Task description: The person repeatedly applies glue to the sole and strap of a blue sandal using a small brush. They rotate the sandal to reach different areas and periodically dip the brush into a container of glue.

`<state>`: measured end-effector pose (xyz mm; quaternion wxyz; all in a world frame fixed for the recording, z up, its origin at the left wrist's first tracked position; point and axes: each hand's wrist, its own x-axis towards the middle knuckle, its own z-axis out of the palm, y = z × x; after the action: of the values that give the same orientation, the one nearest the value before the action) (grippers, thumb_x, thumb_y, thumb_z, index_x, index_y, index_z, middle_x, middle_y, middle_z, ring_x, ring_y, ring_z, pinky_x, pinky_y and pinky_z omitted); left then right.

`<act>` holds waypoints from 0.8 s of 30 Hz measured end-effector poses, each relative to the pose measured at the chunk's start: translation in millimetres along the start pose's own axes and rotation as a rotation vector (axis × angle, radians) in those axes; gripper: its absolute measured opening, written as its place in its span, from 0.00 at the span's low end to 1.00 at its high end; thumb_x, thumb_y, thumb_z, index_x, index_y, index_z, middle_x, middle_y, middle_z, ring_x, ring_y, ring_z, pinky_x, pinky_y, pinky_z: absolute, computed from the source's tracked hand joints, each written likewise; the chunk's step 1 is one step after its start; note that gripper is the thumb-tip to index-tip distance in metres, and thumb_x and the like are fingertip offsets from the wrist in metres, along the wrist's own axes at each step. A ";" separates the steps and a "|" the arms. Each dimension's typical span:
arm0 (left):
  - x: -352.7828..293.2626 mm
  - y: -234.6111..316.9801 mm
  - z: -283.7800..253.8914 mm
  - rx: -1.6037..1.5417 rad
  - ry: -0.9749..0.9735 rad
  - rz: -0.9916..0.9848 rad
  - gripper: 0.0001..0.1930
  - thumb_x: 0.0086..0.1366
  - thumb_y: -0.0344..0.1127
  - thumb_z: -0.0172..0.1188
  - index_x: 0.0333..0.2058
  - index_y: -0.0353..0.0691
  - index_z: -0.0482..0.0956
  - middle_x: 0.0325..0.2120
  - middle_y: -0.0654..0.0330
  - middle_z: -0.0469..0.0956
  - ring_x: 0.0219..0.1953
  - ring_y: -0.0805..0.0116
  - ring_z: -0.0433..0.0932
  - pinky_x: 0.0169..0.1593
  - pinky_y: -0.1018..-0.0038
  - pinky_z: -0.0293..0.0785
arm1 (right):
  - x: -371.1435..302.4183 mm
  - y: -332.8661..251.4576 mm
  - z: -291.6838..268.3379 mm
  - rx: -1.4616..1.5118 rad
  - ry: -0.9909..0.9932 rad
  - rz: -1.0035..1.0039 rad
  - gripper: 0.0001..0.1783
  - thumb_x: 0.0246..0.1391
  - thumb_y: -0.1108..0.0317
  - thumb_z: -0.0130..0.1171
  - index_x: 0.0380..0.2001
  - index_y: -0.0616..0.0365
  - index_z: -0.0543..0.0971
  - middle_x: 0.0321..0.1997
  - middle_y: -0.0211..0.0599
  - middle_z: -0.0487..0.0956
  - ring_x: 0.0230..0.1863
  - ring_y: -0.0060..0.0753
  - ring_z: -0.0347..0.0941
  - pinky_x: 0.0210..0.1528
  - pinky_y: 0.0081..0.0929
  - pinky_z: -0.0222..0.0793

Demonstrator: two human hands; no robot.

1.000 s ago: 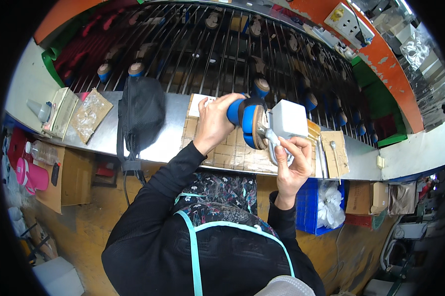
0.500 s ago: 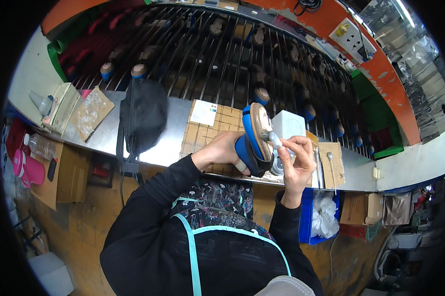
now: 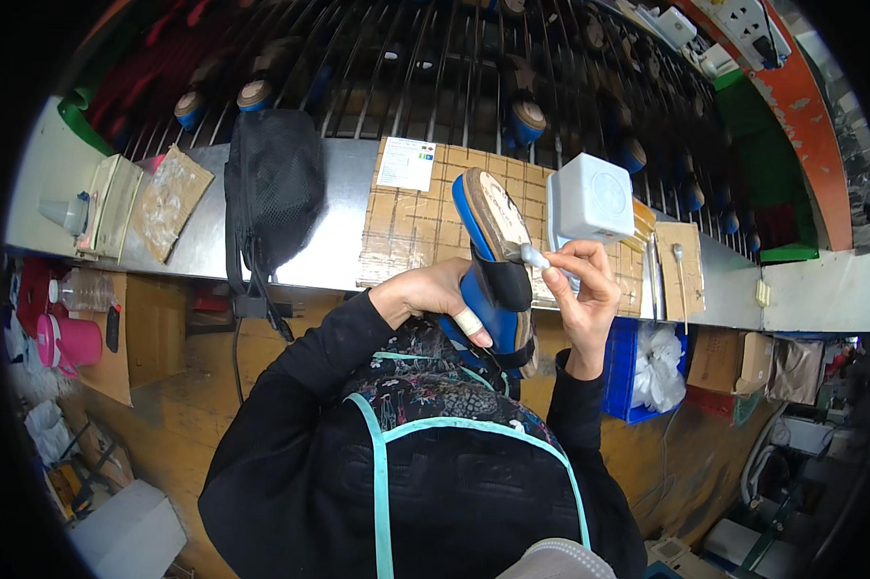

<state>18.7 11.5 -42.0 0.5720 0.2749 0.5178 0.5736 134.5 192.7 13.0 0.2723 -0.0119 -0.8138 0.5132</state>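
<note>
We hold a blue shoe in our left hand, gripped from its left side with the fingers wrapped round the upper; one finger wears a pale bandage. The shoe is tilted, toe up and away from us, its tan sole facing up and to the right, toward our right hand. That hand is closed narrowly on a small brush, pinched between thumb and fingertips, and the brush's pale tip touches the shoe at the edge of the sole, just left of the fingers.

Just above the right hand, a white box stands on the desk, close to the shoe's toe. Behind both hands a cardboard sheet lies on the desk, with a white paper on its far left corner. Well to the left of the left hand a black mesh bag rests on the desk, its strap hanging over the near edge. Farther left lie a clear packet and a small grey cone. To the right of the right hand a smaller piece of card lies on the desk. Beyond the desk runs a rack of dark rods carrying more blue shoes. Below the right hand, under the desk, sits a blue bin with white plastic in it.
</note>
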 end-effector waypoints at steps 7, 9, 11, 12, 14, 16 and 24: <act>2.8 -2.2 0.2 -0.100 -0.180 -0.108 0.37 0.33 0.25 0.80 0.47 0.33 0.77 0.44 0.55 0.80 0.47 0.63 0.78 0.55 0.71 0.71 | 18.2 21.2 -7.7 0.145 -0.100 0.024 0.09 0.48 0.72 0.68 0.34 0.61 0.85 0.36 0.36 0.75 0.38 0.27 0.71 0.41 0.24 0.67; 7.9 -7.2 -1.4 -0.062 -0.208 -0.077 0.35 0.33 0.24 0.80 0.46 0.33 0.77 0.43 0.55 0.80 0.47 0.64 0.78 0.55 0.71 0.71 | 16.1 27.5 1.5 0.050 0.035 0.080 0.09 0.48 0.72 0.68 0.34 0.61 0.85 0.36 0.35 0.75 0.39 0.27 0.71 0.42 0.24 0.67; 12.8 -12.5 -2.6 -0.048 -0.243 -0.026 0.34 0.33 0.23 0.79 0.46 0.33 0.78 0.43 0.55 0.80 0.46 0.65 0.78 0.54 0.71 0.73 | 8.5 30.8 5.2 -0.047 0.134 0.063 0.08 0.48 0.73 0.67 0.34 0.61 0.85 0.35 0.34 0.75 0.37 0.26 0.71 0.40 0.22 0.67; 14.0 -14.6 -3.2 -0.048 -0.258 0.003 0.34 0.34 0.23 0.79 0.46 0.33 0.78 0.43 0.56 0.80 0.46 0.65 0.78 0.53 0.72 0.74 | 1.6 30.8 3.4 -0.044 0.119 0.071 0.08 0.48 0.74 0.67 0.34 0.62 0.85 0.35 0.34 0.75 0.36 0.25 0.71 0.39 0.21 0.68; 14.8 -17.5 -3.1 -0.097 -0.261 -0.006 0.36 0.32 0.22 0.80 0.47 0.34 0.78 0.44 0.57 0.80 0.48 0.66 0.77 0.52 0.71 0.75 | -18.4 28.5 -6.3 -0.056 0.080 0.110 0.08 0.48 0.75 0.67 0.34 0.62 0.85 0.35 0.34 0.75 0.35 0.24 0.71 0.36 0.20 0.68; 5.1 -17.5 -7.8 -0.030 -0.133 0.133 0.43 0.28 0.22 0.81 0.50 0.34 0.75 0.45 0.57 0.79 0.49 0.66 0.76 0.53 0.70 0.74 | -36.3 30.1 -24.0 -0.085 0.097 0.118 0.08 0.47 0.76 0.67 0.34 0.61 0.85 0.32 0.31 0.76 0.32 0.21 0.71 0.33 0.18 0.67; -3.3 -6.8 -20.7 -0.564 0.179 0.501 0.55 0.48 0.68 0.66 0.64 0.38 0.54 0.55 0.48 0.68 0.53 0.46 0.73 0.51 0.55 0.77 | -74.8 60.3 -70.3 -0.907 0.353 0.299 0.05 0.49 0.64 0.66 0.30 0.48 0.86 0.28 0.24 0.77 0.22 0.26 0.65 0.37 0.30 0.48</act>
<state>3.1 1.4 -53.7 0.4201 0.1738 0.3044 0.8371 214.5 257.1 -47.2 0.2969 -0.3317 -0.8857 0.1316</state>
